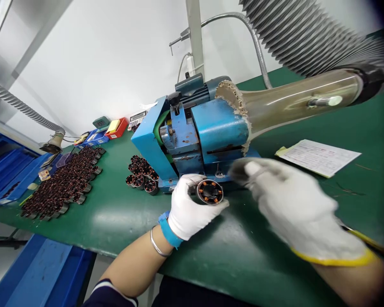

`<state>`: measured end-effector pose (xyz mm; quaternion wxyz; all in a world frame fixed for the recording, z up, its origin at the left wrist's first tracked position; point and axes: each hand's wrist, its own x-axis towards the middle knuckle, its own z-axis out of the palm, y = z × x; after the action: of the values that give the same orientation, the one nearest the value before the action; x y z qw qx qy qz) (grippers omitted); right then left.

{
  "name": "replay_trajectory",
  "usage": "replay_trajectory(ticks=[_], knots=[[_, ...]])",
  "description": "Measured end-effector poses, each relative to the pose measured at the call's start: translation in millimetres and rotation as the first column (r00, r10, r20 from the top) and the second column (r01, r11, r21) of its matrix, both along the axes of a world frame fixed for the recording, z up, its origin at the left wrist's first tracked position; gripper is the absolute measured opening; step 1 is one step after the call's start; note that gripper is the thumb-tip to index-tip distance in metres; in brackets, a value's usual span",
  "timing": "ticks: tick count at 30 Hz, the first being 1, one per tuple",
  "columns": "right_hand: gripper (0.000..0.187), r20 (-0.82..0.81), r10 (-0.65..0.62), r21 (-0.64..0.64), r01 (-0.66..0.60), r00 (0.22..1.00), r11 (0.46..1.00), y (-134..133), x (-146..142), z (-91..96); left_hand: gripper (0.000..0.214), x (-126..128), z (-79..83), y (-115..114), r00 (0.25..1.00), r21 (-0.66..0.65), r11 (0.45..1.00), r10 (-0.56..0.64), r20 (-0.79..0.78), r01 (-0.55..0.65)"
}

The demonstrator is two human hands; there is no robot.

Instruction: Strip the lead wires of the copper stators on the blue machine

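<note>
My left hand (192, 209), in a white cotton glove, is shut on a small motor stator (209, 192) with copper windings and an orange core. Thin wire ends seem to stick out from the stator towards the blue machine (192, 132), which stands just beyond it on the green workbench (121, 217). My right hand (291, 204), in a yellow-cuffed white glove, is blurred just right of the stator. Its fingertips are close together, but I cannot tell whether they hold anything. A small cluster of stators (142, 175) stands left of the machine.
A large batch of wound stators (62, 183) covers the bench's left side. A paper sheet (318, 157) lies to the right. A clear extraction tube (301, 98) leads from the machine to a ribbed hose (307, 34). Blue bins (41, 273) sit below the bench.
</note>
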<state>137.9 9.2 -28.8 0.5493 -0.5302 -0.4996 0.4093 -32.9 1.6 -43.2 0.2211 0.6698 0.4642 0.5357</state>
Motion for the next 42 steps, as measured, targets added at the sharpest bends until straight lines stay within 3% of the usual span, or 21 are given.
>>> replay_trajectory(ticks=[2,5,16,26,30,37,39,42], knots=[[0.051,-0.029,0.146,-0.037,-0.147,0.989,0.988,-6.0,-14.7,-0.2,0.05,2.1,2.1,0.8,1.0,-0.054,0.998,0.017,0.023,-0.016],[0.066,0.034,0.211,0.002,-0.211,0.977,0.977,-11.3,-31.8,0.2,0.052,5.1,6.1,4.5,1.0,-0.089,0.996,0.014,0.022,-0.012],[0.062,-0.1,0.145,0.02,-0.144,0.984,0.989,6.8,-34.6,10.8,0.039,15.3,30.0,27.6,0.978,-0.023,0.994,0.102,-0.18,-0.108],[0.052,-0.25,0.107,0.123,-0.077,0.962,0.989,12.1,-29.2,3.1,0.041,30.7,44.1,30.7,0.952,-0.052,0.989,0.117,-0.282,-0.137],[0.052,-0.221,0.087,0.119,-0.061,0.971,0.991,6.1,-28.7,1.3,0.038,28.5,42.5,25.2,0.954,-0.048,0.993,0.094,-0.285,-0.112],[0.055,-0.039,0.198,0.155,-0.189,0.98,0.97,-15.4,-33.0,-7.0,0.047,-0.3,21.4,1.0,0.984,0.072,0.995,-0.053,-0.169,0.066],[0.062,-0.042,0.254,0.132,-0.246,0.966,0.96,-16.9,-33.1,-13.4,0.048,-3.1,16.3,-2.1,0.993,0.001,0.996,-0.09,-0.077,0.091],[0.076,-0.065,0.341,0.067,-0.337,0.938,0.939,-16.0,-31.8,-23.5,0.047,-2.0,12.7,-3.4,0.975,-0.203,0.967,-0.113,0.194,0.153]])
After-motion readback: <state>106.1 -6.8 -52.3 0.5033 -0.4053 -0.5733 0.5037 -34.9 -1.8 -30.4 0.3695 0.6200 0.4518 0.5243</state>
